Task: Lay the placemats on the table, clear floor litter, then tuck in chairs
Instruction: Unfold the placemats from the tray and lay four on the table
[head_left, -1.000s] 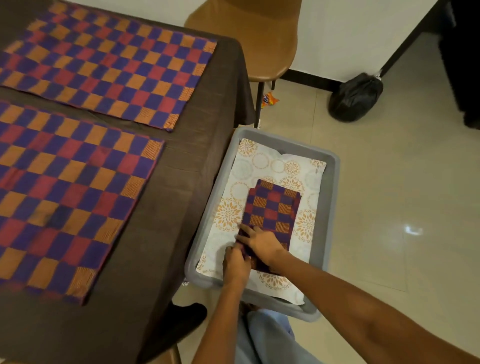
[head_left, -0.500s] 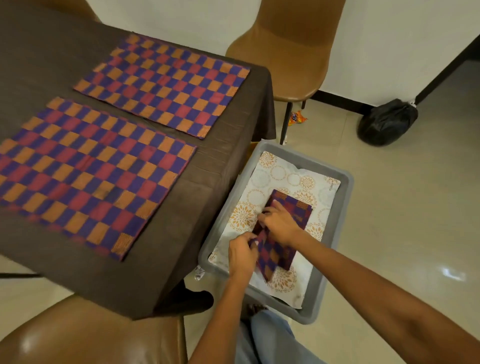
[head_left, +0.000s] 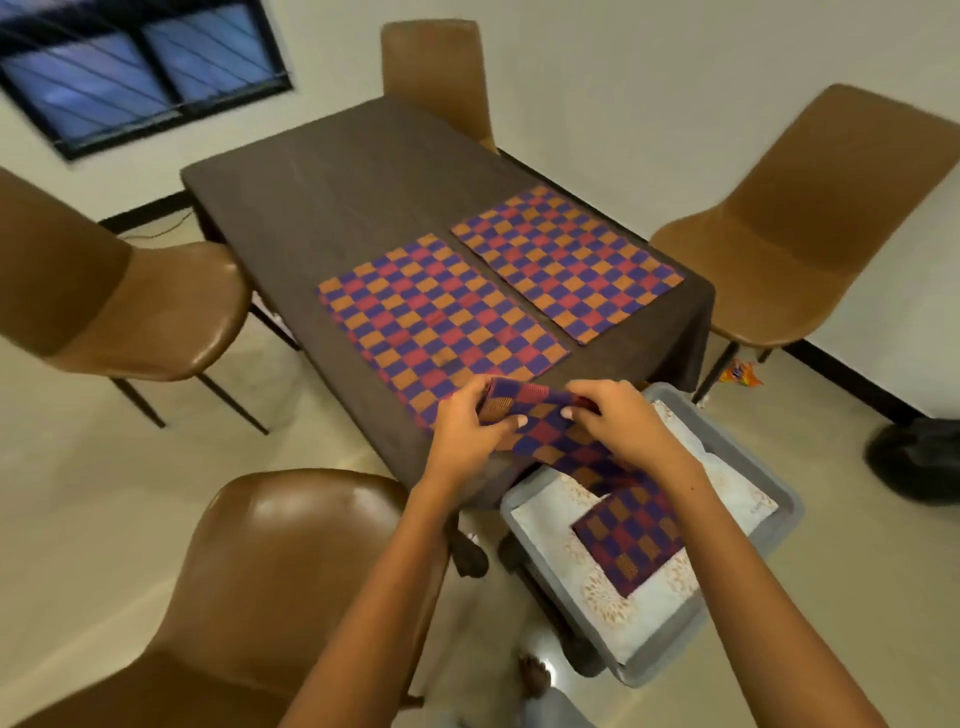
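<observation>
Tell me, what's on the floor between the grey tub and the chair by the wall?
An orange snack wrapper lies there, past the grey tub, beside the chair leg, in the head view.

**One head-worn view, looking down**

The single wide-angle camera sits on the person's head, facing forward and down across the table (head_left: 332, 197) from its near corner. Both forearms reach in from below, close up; chairs and floor curve around the edges.

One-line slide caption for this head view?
Both hands, left and right, hold a checkered placemat above the grey bin, beside two already on the table.
</observation>
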